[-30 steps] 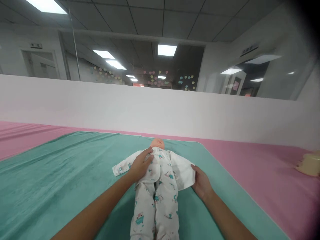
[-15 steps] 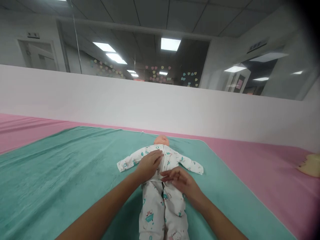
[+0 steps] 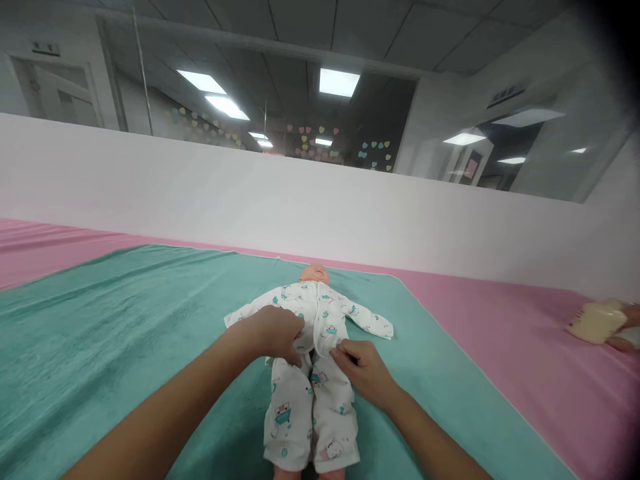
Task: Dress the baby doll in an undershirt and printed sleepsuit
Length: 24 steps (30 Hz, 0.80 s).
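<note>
The left hand (image 3: 270,332) curls its pressed-together fingers (image 3: 295,337) over the white printed sleepsuit (image 3: 325,313) on a baby doll (image 3: 314,273) lying on a teal towel (image 3: 100,347). The right hand (image 3: 365,373) pinches the suit's front edge. A hard tug could shift the doll or rumple the cloth.

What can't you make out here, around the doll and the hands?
Head view:
- doll's suit front: hidden under the left hand and right hand
- cream object on the pink mat: blurred, cut off near the right edge
- wall sign, upper left: too small to read
</note>
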Each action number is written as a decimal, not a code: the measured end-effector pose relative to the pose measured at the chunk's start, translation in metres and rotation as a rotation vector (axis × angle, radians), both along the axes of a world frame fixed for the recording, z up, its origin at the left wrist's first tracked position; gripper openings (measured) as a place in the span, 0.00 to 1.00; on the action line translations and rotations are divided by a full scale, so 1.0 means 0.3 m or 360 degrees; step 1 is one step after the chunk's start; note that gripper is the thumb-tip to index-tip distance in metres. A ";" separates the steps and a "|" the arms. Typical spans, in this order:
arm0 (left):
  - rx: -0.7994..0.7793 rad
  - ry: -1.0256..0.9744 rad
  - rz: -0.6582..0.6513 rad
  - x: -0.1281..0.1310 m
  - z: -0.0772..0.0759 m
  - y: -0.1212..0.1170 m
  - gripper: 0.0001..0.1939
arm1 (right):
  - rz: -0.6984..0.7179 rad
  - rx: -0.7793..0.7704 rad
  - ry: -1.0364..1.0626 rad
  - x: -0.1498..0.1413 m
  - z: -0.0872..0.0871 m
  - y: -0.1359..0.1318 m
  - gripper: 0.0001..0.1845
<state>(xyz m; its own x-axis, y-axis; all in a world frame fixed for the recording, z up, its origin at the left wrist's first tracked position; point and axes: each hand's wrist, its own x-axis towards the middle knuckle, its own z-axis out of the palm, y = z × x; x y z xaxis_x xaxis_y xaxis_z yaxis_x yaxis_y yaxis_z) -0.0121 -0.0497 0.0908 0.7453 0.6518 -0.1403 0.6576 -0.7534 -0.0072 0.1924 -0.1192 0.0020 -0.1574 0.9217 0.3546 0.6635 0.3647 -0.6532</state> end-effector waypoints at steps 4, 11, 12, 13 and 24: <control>0.0159 0.0066 -0.0114 0.025 0.000 -0.044 0.11 | -0.0077 0.0186 -0.0162 0.003 0.035 -0.014 0.13; 0.0191 0.0014 -0.0211 0.033 0.010 -0.072 0.12 | -0.0035 0.0300 -0.0326 -0.040 0.051 -0.023 0.04; 0.0148 0.0005 -0.0219 0.027 0.019 -0.074 0.13 | -0.0050 0.0313 -0.0307 -0.043 0.045 -0.020 0.02; 0.0103 -0.0011 -0.0228 0.021 0.027 -0.076 0.13 | -0.0060 0.0321 -0.0281 -0.045 0.040 -0.017 0.03; -0.0326 0.0035 -0.0245 0.038 0.013 -0.053 0.12 | 0.0234 0.0201 -0.0400 -0.040 0.066 -0.038 0.06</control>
